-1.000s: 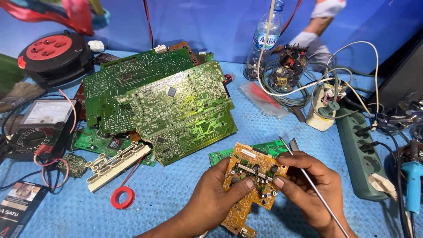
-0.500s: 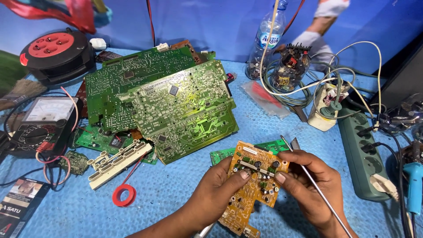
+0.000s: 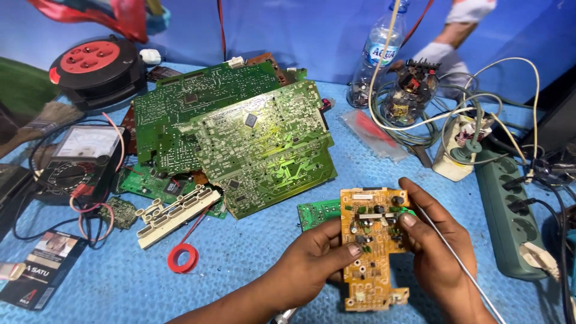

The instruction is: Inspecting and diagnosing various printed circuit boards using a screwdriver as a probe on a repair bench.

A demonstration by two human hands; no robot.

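Note:
Both hands hold an orange-yellow circuit board (image 3: 371,251) upright in front of me, its small components facing the camera. My left hand (image 3: 306,270) grips its left edge from below. My right hand (image 3: 435,246) grips the right edge, thumb on the component side, and also carries a thin metal rod (image 3: 462,267) that slants down to the right. A small green board (image 3: 317,213) lies on the blue mat just behind the held board.
A pile of large green circuit boards (image 3: 240,138) sits at centre left, with a white plastic connector strip (image 3: 177,215) and a red ring (image 3: 183,258) nearby. An analogue multimeter (image 3: 81,159), a cable reel (image 3: 96,66), a plastic bottle (image 3: 377,57), tangled cables and a green power strip (image 3: 510,216) surround the mat. Another person's arm (image 3: 456,30) is at the top right.
The orange board has turned from tilted to nearly upright and squarer to the camera. Both hands have shifted slightly with it. The other person's arm has moved a little.

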